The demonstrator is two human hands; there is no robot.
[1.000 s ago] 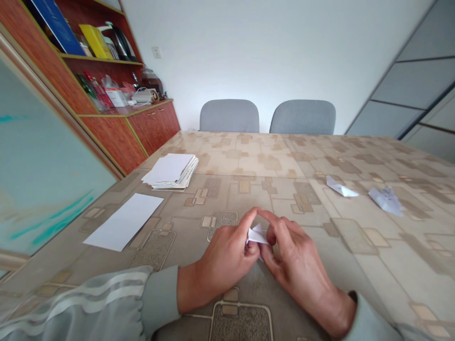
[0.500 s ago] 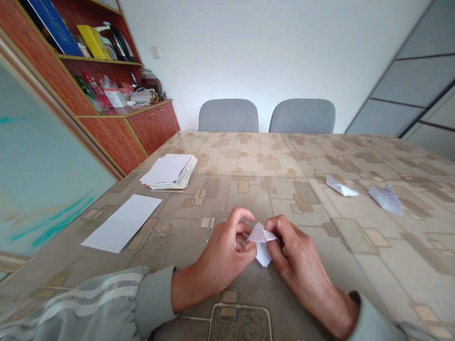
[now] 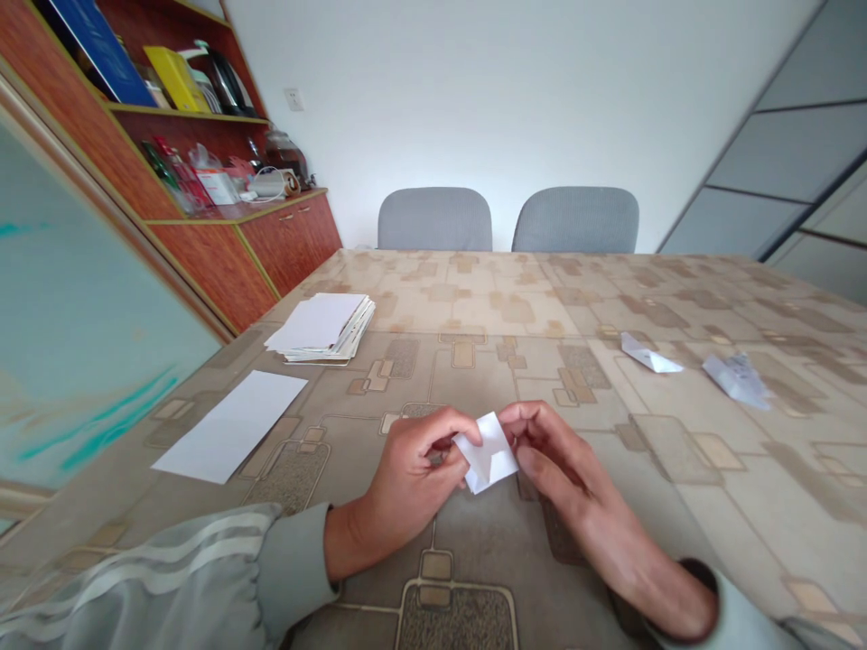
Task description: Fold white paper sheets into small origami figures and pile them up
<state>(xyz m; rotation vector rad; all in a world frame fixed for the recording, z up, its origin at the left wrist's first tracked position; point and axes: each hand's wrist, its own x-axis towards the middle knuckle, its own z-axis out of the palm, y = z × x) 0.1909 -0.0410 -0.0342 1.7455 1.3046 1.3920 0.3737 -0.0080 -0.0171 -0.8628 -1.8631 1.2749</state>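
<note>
A kettle (image 3: 228, 83) is shelved in the cabinet (image 3: 196, 264) at ten o'clock, while a near-square folded paper (image 3: 490, 454), long axis unclear, one corner toward twelve, is pinched above the counter (image 3: 731, 506) by the left hand (image 3: 418, 462), the right hand (image 3: 565, 474), thumb and fingers parted, at its three-o'clock edge.

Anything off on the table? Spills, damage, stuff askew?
Nothing serious: no spill or obvious damage visible. Only the paper stack at the left looks untidy, its edges fanned out unevenly below the top sheet. The folded paper pinched in the left hand shows no visible tear.
</note>
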